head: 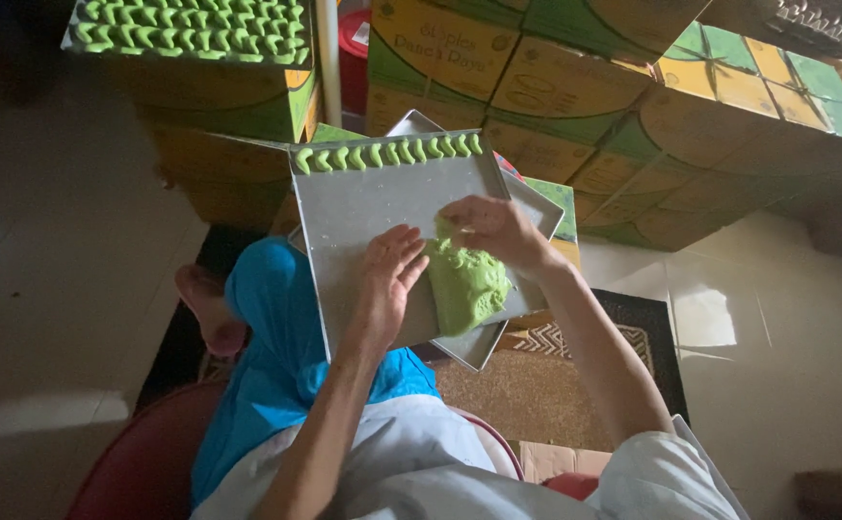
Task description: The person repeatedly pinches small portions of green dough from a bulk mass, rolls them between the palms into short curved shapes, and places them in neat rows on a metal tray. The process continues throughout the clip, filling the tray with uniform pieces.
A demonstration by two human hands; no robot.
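Stacked cartons [575,96] beyond the tray [363,207]

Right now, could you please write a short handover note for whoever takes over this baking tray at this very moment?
Left hand: flat on the metal tray, fingers beside the green dough lump.
Right hand: pinching at the top of the dough lump.
The tray rests on the lap, on top of a second tray.
Done: one row of shaped green pieces along the tray's far edge; a full tray of green pieces sits on the cardboard boxes ahead.
Left: most of the tray is bare, and a large lump of dough remains.
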